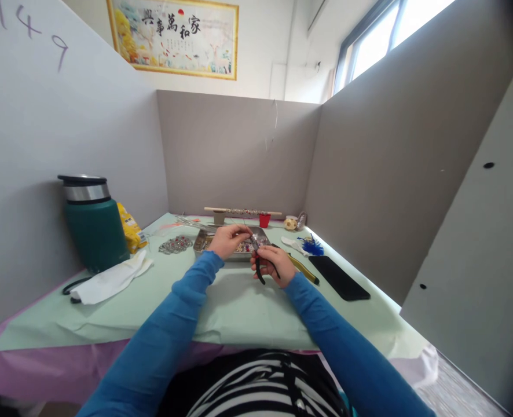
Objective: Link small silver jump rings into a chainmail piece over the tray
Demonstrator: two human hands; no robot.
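My right hand (278,264) is wrapped round a pair of small pliers (259,267) with dark handles, their jaws pointing up and away from me. Close to the jaw tips, my left hand (230,240) has thumb and forefinger pinched together. What that pinch holds is too small to make out. Beneath and behind both hands lies a metal tray (200,240) with many small beads and bits in it, partly hidden by my hands. A yellow-handled tool (304,270) rests just right of my right hand.
Left stand a green flask (95,229), a yellow packet (130,229) and white cloth (113,279). A heap of beaded pieces (176,245) lies left of the tray. Behind, a beaded stick (243,211) spans a grey cup (219,217) and red cup (264,220). A black phone-like slab (339,278) lies right.
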